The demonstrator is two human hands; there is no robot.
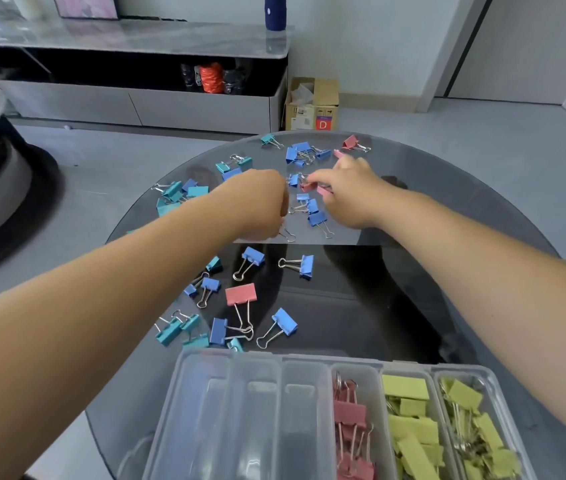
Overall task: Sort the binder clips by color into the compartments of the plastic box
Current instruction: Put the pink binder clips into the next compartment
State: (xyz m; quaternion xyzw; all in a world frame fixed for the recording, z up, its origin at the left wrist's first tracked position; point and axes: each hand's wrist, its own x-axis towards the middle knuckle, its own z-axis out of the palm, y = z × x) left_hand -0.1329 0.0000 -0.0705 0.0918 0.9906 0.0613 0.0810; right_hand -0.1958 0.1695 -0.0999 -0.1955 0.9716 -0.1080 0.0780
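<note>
Both arms reach to the far side of the glass table [420,216], where the right hand [347,192] pinches a pink clip [308,186] at its fingertips among loose blue clips [317,218] and teal clips [172,192]. The left hand [261,202] sits curled in a fist just beside it; what it holds, if anything, cannot be told. Closest to the person, the plastic box [184,393] carries sorted pink clips [349,412] in its fourth compartment from the left and yellow clips [413,427] in the two rightmost.

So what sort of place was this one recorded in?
Probably a home living room: a low media cabinet with a marble-look top, a cardboard box on the floor beside it, and a round glass table.
</note>
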